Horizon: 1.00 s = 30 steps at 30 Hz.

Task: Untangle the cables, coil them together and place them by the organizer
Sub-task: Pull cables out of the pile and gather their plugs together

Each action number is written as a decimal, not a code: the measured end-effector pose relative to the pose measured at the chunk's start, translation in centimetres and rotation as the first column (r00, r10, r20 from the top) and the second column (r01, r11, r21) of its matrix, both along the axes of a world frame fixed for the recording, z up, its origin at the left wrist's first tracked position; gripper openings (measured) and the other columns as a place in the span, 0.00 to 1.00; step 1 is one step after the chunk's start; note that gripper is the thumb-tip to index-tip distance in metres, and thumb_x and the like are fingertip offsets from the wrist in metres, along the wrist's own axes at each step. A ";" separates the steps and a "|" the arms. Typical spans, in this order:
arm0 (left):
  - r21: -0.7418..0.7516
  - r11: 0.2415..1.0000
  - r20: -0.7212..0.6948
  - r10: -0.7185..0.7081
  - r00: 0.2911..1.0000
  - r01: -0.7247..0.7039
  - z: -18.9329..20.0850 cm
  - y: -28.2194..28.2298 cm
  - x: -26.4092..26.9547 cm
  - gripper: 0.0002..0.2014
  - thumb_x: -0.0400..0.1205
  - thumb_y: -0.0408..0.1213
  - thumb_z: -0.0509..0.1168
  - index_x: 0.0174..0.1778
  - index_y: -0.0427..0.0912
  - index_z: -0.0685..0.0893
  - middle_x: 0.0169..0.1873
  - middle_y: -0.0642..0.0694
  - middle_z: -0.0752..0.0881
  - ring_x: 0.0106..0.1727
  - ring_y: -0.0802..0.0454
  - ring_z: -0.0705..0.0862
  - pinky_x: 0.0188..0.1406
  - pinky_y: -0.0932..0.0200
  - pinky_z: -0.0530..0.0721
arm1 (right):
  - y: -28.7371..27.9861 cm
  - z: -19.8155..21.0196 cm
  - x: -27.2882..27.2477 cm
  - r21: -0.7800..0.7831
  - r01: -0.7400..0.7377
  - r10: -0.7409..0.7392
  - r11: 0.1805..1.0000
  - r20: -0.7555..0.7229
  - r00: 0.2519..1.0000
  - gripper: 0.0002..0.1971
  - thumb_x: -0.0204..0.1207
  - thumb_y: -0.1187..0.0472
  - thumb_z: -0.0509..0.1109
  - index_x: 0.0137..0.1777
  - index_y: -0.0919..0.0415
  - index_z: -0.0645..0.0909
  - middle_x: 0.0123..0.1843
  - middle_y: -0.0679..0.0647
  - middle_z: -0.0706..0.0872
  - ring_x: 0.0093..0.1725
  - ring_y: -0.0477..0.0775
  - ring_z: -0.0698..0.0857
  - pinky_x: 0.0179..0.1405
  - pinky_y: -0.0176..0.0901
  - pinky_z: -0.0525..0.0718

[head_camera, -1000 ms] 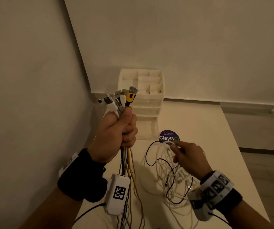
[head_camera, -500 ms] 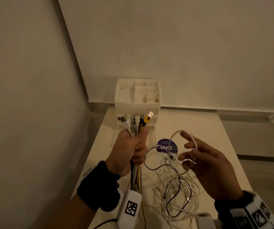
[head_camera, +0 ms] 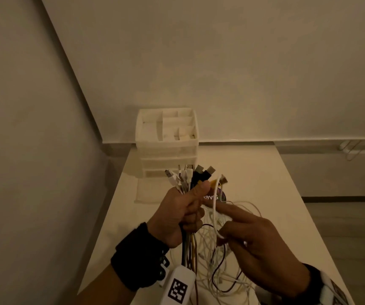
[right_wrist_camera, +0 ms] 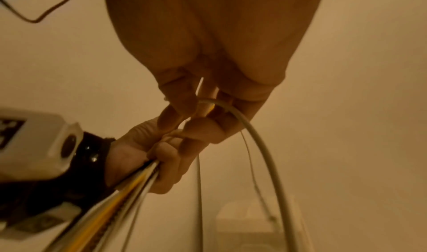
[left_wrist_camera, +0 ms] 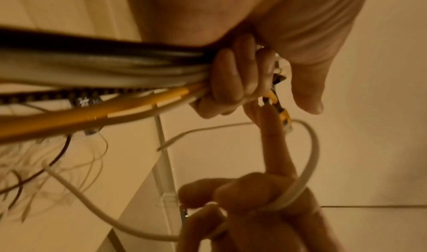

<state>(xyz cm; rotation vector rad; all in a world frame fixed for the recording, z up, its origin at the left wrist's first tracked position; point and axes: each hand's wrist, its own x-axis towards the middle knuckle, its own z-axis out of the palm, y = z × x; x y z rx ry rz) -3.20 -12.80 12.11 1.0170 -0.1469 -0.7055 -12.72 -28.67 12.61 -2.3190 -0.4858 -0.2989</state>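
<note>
While most of the plug ends are already gathered, the job is judged to be only partly done. Nearest the camera, loose white and dark cables (head_camera: 219, 271) are left in a tangle on the surface (head_camera: 276, 194), spread below and between the two wrists. Just above that, a white cable (head_camera: 215, 208) is pinched by the right hand (head_camera: 256, 245) between thumb and curled fingers, with the index finger stretched out toward the left fist; from the left wrist view the cable is seen looped over the knuckles, one free end trailing. It is judged that this cable is being brought up to join the rest.

Beside it, a bundle (head_camera: 190, 179) of black, white, grey and yellow cables is clamped in the left hand (head_camera: 179, 214), fingers wrapped fully round it, thumb pressed on top, plugs fanned out above the fist and the lengths hanging down past the wrist. The two hands are nearly touching.

Farther back, a purple round label (head_camera: 221, 196) is partly hidden behind the hands. At the far end of the surface, against the wall, the white organizer (head_camera: 166, 148) is seen standing, with nothing yet laid beside it.

Untangling of the heap, coiling and placing are all judged to be left.
</note>
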 end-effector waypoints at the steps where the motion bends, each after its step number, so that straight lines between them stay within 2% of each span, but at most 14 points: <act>1: -0.016 1.000 0.000 -0.015 1.000 0.015 -0.1 -0.1 0.1 0.21 0.63 0.55 0.81 0.31 0.40 0.85 0.14 0.53 0.61 0.12 0.60 0.56 0.16 0.67 0.52 | 0.0 -0.2 0.0 -0.074 0.004 -0.003 0.997 0.006 1.000 0.12 0.67 0.71 0.66 0.35 0.52 0.82 0.76 0.27 0.72 0.46 0.37 0.88 0.38 0.37 0.86; 5: 0.047 0.998 0.078 -0.043 0.996 0.040 -0.2 -0.4 0.1 0.21 0.55 0.56 0.84 0.30 0.45 0.87 0.15 0.50 0.62 0.12 0.60 0.58 0.15 0.70 0.59 | 0.0 -0.8 0.0 -0.169 0.052 -0.049 0.984 0.022 0.999 0.10 0.67 0.66 0.61 0.36 0.50 0.80 0.72 0.28 0.75 0.41 0.44 0.89 0.31 0.47 0.87; 9: 0.156 0.984 0.153 -0.109 0.982 0.085 -0.1 -0.6 0.0 0.14 0.63 0.47 0.81 0.35 0.44 0.87 0.25 0.35 0.65 0.16 0.54 0.59 0.16 0.67 0.61 | 0.2 0.0 0.2 -0.229 0.067 -0.066 0.971 0.009 0.998 0.10 0.66 0.61 0.59 0.33 0.49 0.82 0.59 0.37 0.78 0.35 0.41 0.81 0.26 0.42 0.83; 12: 0.157 0.981 0.151 -0.138 0.979 0.115 0.1 -0.4 0.0 0.08 0.66 0.41 0.77 0.33 0.44 0.85 0.20 0.42 0.62 0.15 0.55 0.58 0.15 0.67 0.60 | 0.1 -0.5 0.3 -0.264 0.069 -0.074 0.962 -0.009 0.997 0.10 0.67 0.59 0.60 0.32 0.49 0.83 0.52 0.40 0.75 0.36 0.39 0.76 0.25 0.38 0.79; 15: 0.151 0.980 0.159 -0.152 0.976 0.129 0.1 -0.1 -0.1 0.06 0.68 0.37 0.76 0.31 0.44 0.84 0.20 0.47 0.62 0.16 0.55 0.57 0.16 0.68 0.60 | -0.7 -1.3 0.5 -0.121 0.059 -0.068 0.991 -0.074 0.995 0.15 0.61 0.67 0.62 0.38 0.46 0.83 0.46 0.38 0.78 0.39 0.38 0.77 0.34 0.31 0.77; 17: 0.179 0.980 0.168 -0.120 0.978 0.090 0.0 0.0 0.0 0.06 0.70 0.35 0.75 0.31 0.43 0.84 0.19 0.48 0.62 0.16 0.55 0.57 0.16 0.68 0.59 | -1.3 -1.3 0.7 0.166 0.081 -0.032 0.983 -0.278 0.960 0.25 0.57 0.68 0.63 0.49 0.39 0.82 0.50 0.40 0.82 0.46 0.44 0.83 0.44 0.34 0.82; 18: 0.209 0.976 0.175 -0.102 0.979 0.065 -0.1 0.0 0.1 0.06 0.71 0.35 0.74 0.32 0.42 0.84 0.19 0.48 0.62 0.16 0.55 0.56 0.17 0.68 0.59 | -1.5 -1.1 0.9 0.378 0.107 0.057 0.919 -0.399 0.915 0.26 0.58 0.66 0.65 0.56 0.42 0.81 0.54 0.42 0.84 0.50 0.50 0.85 0.50 0.44 0.85; 19: 0.247 0.968 0.186 -0.090 0.978 0.042 -0.2 -0.1 0.1 0.06 0.72 0.34 0.74 0.32 0.41 0.84 0.18 0.48 0.62 0.16 0.55 0.56 0.17 0.67 0.58 | -1.7 -1.1 1.1 0.606 0.158 0.171 0.779 -0.449 0.877 0.28 0.58 0.63 0.69 0.62 0.48 0.80 0.59 0.51 0.84 0.55 0.59 0.86 0.55 0.55 0.84; 20: 0.289 0.957 0.203 -0.087 0.975 0.025 -0.3 -0.2 0.1 0.06 0.72 0.34 0.74 0.33 0.40 0.84 0.19 0.47 0.63 0.16 0.55 0.56 0.18 0.66 0.58 | -1.8 -1.1 1.4 0.782 0.220 0.257 0.583 -0.434 0.863 0.31 0.57 0.58 0.74 0.66 0.56 0.79 0.62 0.60 0.84 0.58 0.67 0.84 0.58 0.63 0.82; 22: 0.369 0.930 0.245 -0.102 0.964 0.004 -0.4 -0.3 0.0 0.07 0.75 0.32 0.75 0.35 0.37 0.84 0.18 0.45 0.66 0.16 0.54 0.58 0.18 0.65 0.59 | -1.6 -0.7 2.1 0.917 0.313 0.261 0.248 -0.374 0.890 0.37 0.61 0.48 0.80 0.69 0.66 0.77 0.60 0.68 0.85 0.59 0.69 0.85 0.61 0.64 0.80; 24: 0.413 0.911 0.269 -0.137 0.953 0.014 -0.4 -0.4 -0.3 0.07 0.76 0.29 0.73 0.34 0.37 0.84 0.17 0.48 0.70 0.16 0.53 0.59 0.19 0.64 0.59 | -1.3 -0.2 2.8 0.922 0.382 0.126 0.057 -0.386 0.914 0.25 0.77 0.47 0.68 0.64 0.68 0.80 0.48 0.64 0.88 0.52 0.64 0.88 0.56 0.57 0.83; 26: 0.397 0.918 0.246 -0.128 0.961 0.021 -0.4 -0.4 -0.4 0.10 0.76 0.30 0.73 0.30 0.42 0.83 0.17 0.48 0.67 0.17 0.53 0.57 0.19 0.63 0.57 | -1.3 0.4 3.4 0.918 0.397 -0.005 0.007 -0.397 0.918 0.17 0.86 0.54 0.56 0.56 0.67 0.80 0.35 0.58 0.83 0.38 0.57 0.86 0.47 0.52 0.83; 27: 0.366 0.931 0.219 -0.093 0.971 0.007 -0.5 -0.3 -0.3 0.11 0.76 0.31 0.74 0.29 0.43 0.81 0.18 0.47 0.64 0.17 0.54 0.55 0.19 0.63 0.56 | -1.2 0.6 3.7 0.920 0.392 -0.047 0.027 -0.390 0.920 0.16 0.87 0.56 0.53 0.53 0.66 0.79 0.31 0.56 0.78 0.31 0.55 0.82 0.41 0.50 0.82; 30: 0.252 0.963 0.155 0.061 0.986 -0.099 -0.4 -0.4 -0.1 0.17 0.77 0.42 0.72 0.31 0.39 0.71 0.19 0.48 0.56 0.19 0.53 0.50 0.18 0.67 0.55 | -0.8 0.7 3.3 0.887 0.384 -0.110 0.254 -0.369 0.923 0.16 0.85 0.56 0.54 0.50 0.67 0.78 0.27 0.56 0.67 0.24 0.55 0.63 0.25 0.48 0.70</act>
